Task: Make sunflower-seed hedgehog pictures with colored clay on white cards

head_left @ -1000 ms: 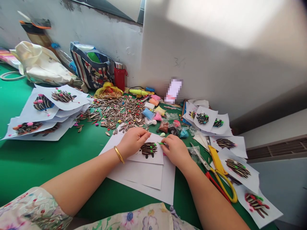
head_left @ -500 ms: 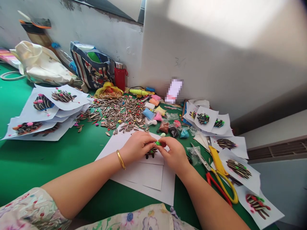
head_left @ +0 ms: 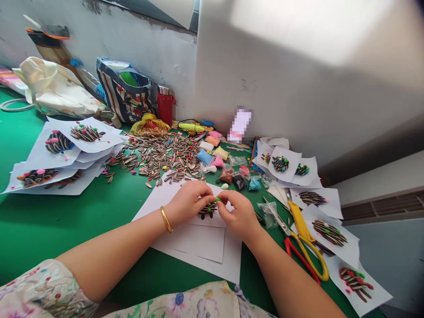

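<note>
Head view | left hand (head_left: pixel 189 202), right hand (head_left: pixel 240 215): fingertips pinching green clay (head_left: pixel 217 198) between them | clay above top sheet (head_left: pixel 217 221), near its right edge | seed figure (head_left: pixel 207 211) on it, partly hidden

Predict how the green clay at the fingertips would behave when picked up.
The green clay likely squashes, as it looks pinched thin. It should be light, being small. It may stick, since green dots sit on the sunflower seeds.

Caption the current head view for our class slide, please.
Left hand and right hand pinch green clay over a sunflower-seed hedgehog on white paper.
</note>
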`<state>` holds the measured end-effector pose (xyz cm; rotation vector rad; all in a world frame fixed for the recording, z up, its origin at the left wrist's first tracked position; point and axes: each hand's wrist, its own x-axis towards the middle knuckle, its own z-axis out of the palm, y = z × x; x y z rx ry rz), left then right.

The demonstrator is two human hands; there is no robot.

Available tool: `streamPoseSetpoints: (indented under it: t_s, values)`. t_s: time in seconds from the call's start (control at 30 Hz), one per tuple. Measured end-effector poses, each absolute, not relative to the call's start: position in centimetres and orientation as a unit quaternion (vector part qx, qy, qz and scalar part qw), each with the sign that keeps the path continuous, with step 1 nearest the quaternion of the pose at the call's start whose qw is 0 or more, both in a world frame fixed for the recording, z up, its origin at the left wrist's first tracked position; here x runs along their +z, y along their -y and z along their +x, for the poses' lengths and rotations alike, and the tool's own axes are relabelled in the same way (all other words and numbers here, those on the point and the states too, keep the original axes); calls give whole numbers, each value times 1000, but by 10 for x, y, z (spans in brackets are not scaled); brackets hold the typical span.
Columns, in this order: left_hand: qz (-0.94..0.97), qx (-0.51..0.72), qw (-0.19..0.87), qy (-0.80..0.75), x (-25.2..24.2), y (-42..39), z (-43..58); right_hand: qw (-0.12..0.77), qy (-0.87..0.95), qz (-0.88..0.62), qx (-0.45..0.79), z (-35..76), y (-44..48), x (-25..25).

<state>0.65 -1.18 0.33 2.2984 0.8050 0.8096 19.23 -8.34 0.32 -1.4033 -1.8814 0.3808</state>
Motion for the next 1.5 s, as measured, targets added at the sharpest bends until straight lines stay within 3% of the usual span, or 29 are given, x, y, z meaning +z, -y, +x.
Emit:
streamPoseSetpoints:
  t_s: [0.27, 0.47, 0.87, 1.17, 1.5]
  values:
    - [886, 354, 186, -233, 1, 12, 1, 387, 688, -564, 242, 191, 84, 6]
    - [885, 370, 186, -213, 4, 13, 3, 386, 670, -540, 333, 190, 83, 4]
    - [904, 342, 147, -210, 7, 14, 0, 422, 620, -533, 392, 190, 83, 3]
    - [888, 400, 140, -177, 4, 13, 0, 423, 581, -509, 474, 190, 83, 5]
    - [843, 448, 168, -247, 0, 9, -3, 445, 551, -549, 443, 199, 80, 3]
